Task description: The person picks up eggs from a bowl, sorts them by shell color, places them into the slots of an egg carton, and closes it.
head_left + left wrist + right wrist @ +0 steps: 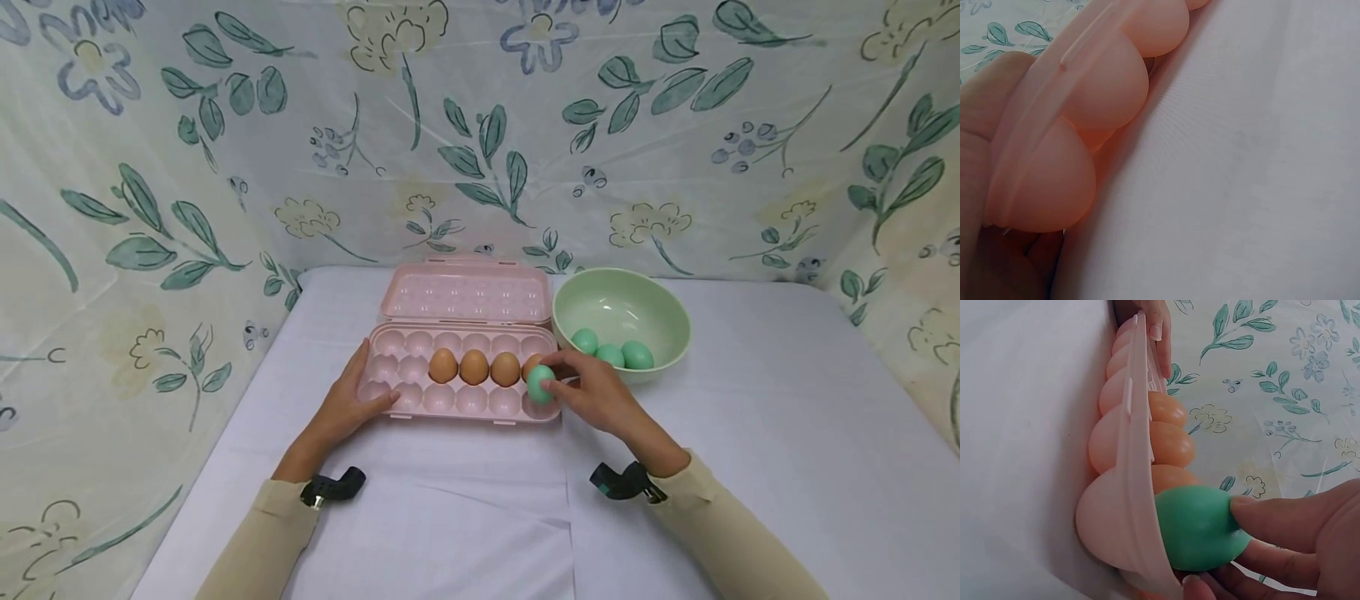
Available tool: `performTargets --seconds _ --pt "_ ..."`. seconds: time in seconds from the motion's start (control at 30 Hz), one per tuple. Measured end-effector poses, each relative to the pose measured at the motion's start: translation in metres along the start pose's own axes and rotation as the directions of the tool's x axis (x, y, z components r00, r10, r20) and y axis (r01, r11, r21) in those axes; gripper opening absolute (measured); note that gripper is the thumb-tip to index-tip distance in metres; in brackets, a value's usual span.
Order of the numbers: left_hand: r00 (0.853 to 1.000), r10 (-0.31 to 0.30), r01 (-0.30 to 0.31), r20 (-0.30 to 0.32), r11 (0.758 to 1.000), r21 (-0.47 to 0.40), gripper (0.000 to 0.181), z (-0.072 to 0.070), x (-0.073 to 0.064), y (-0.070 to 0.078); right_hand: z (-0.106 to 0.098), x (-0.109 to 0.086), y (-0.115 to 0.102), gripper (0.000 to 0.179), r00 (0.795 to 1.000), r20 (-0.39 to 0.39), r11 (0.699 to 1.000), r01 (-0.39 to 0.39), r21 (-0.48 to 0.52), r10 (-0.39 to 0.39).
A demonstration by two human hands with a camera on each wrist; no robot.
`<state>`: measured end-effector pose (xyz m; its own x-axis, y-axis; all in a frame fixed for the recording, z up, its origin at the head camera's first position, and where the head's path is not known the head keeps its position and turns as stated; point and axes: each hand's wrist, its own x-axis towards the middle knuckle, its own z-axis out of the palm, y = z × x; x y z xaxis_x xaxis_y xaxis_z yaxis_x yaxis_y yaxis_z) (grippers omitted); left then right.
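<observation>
A pink egg carton (471, 412) lies open on the white cloth, its lid (471, 293) folded back. Several brown eggs (474, 367) fill the right part of its middle row. My left hand (341, 412) grips the carton's left end, thumb over the rim and fingers around the side. Between thumb and fingers, my right hand (600, 397) pinches a green egg (540, 385) at the front right corner cup. The right wrist view shows this green egg (1194, 528) just behind the rim, beside a brown egg; whether it touches the cup's bottom is hidden.
Behind my right hand stands a light green bowl (660, 312), close to the carton's right side, with 3 green eggs (637, 355) visible inside. A floral cloth (480, 125) hangs behind the white-covered table (465, 500).
</observation>
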<state>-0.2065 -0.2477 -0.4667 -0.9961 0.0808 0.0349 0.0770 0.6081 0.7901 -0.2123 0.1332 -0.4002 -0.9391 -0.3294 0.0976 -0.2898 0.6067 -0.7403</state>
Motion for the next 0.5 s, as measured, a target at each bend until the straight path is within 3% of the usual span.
performTargets --seconds 0.5 --pt "1.000 0.003 -0.003 0.001 1.000 0.008 0.111 -0.0001 0.0009 -0.0011 0.0033 -0.0025 -0.0007 0.032 1.000 0.024 0.997 -0.001 -0.079 0.003"
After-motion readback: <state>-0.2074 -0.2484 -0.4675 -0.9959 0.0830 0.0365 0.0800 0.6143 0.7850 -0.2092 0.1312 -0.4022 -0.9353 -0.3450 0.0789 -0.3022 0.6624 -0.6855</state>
